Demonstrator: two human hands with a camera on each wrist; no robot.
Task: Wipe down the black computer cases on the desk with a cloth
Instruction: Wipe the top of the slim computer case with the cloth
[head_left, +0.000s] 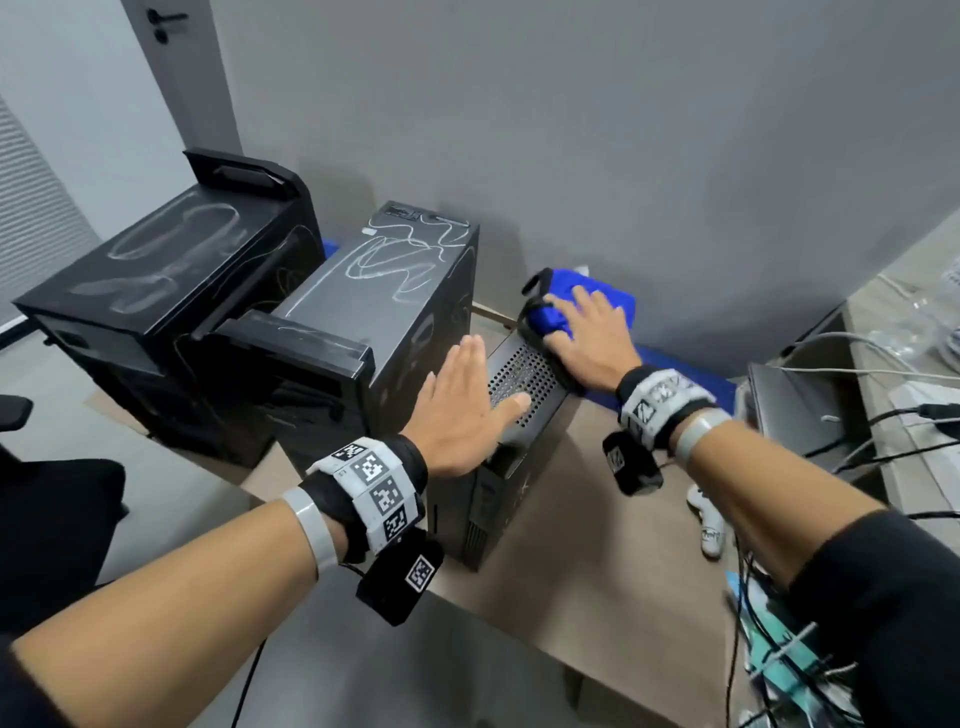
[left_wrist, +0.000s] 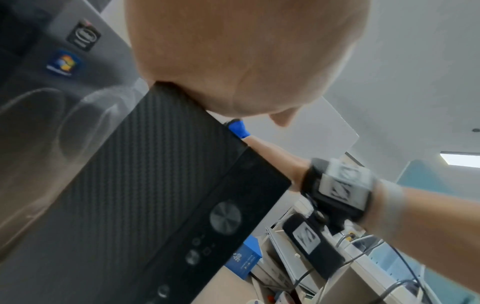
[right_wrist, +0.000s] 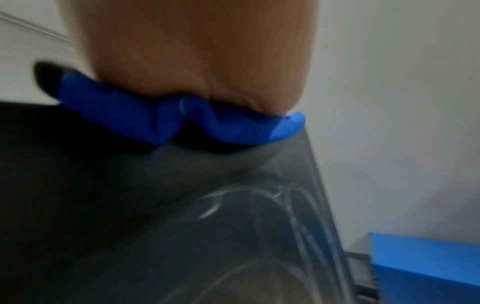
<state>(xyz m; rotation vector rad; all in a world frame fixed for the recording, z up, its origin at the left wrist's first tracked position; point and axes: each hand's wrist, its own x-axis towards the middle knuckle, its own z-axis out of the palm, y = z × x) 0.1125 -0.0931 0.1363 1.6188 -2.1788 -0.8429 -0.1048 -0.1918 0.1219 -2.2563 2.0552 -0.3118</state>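
Three black computer cases (head_left: 171, 306) stand on my desk (head_left: 582, 571), and on the right one (head_left: 524, 384), long from near to far, my flat left hand (head_left: 457, 410) rests near while my right hand (head_left: 587, 338) presses the blue cloth (head_left: 597, 296) at the far end.

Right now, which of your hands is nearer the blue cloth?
Right. The right hand presses flat on the blue cloth; the left hand rests on the case's vented top, nearer you.
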